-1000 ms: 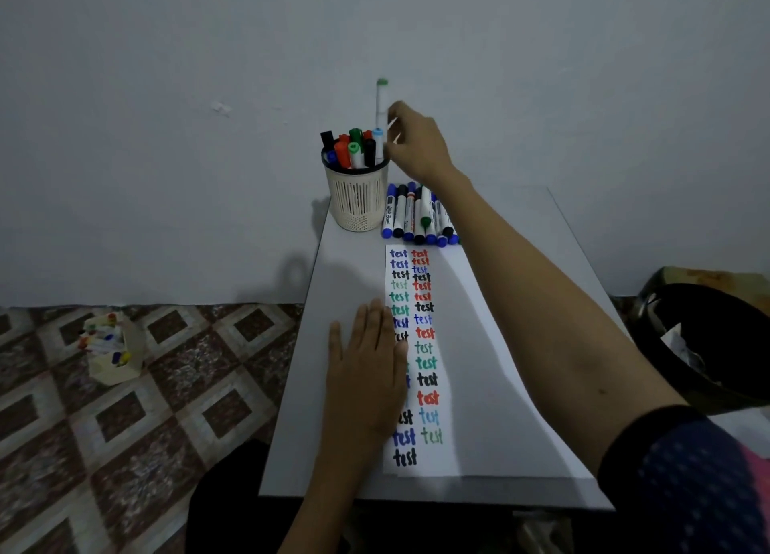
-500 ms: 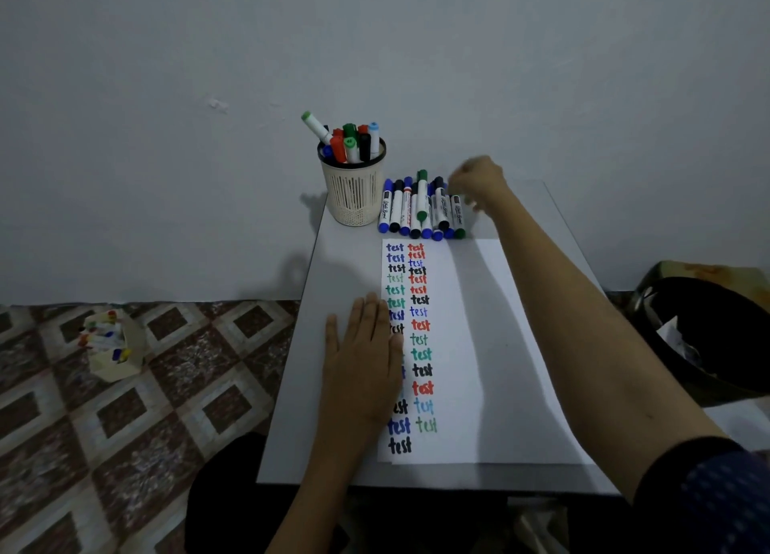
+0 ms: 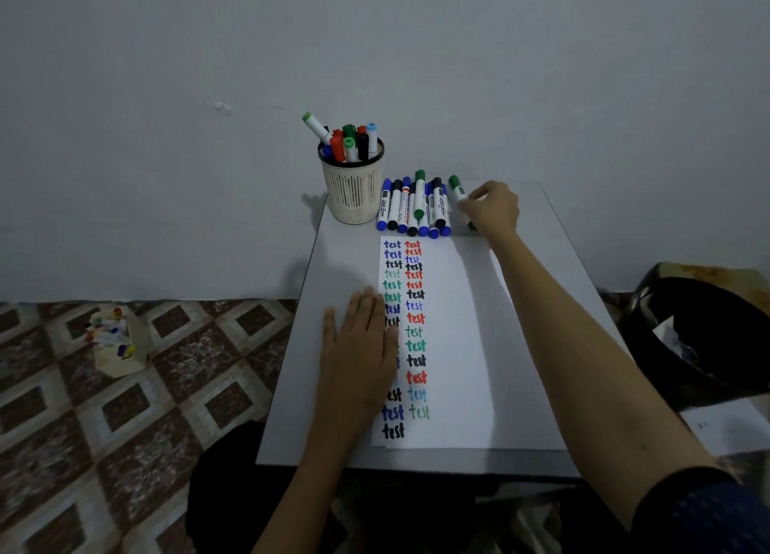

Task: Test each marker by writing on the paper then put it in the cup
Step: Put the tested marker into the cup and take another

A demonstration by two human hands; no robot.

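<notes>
My right hand (image 3: 491, 209) has its grip closed around a green-capped marker (image 3: 457, 191), fingers wrapped low on the barrel, cap end sticking out up and left of the grip, tilted. It looks only just raised off the counter (image 3: 554, 236), if at all; can't tell for sure. I took this one because it sat at the outer edge, so the grip gets at it without knocking the others. The row of markers (image 3: 412, 207) lies just left of the grip, packed side by side with one green one on top, parked at the head of the paper (image 3: 458, 324) so each pick is a short reach. Cup (image 3: 353, 191) is further left past the row, already stuffed with capped markers, one leaning out over the rim; little room left, so the next drop will need care. Left hand (image 3: 358, 353) is flat and open, gripping nothing, palm on the counter and fingers over the paper's left edge, pinning the sheet so it won't slide while I write. Two columns of "test" run down the left of the sheet; the blank area is below and toward me from the grip. Cap is on, so it has to come off first. My guess: roughly two-thirds done.
</notes>
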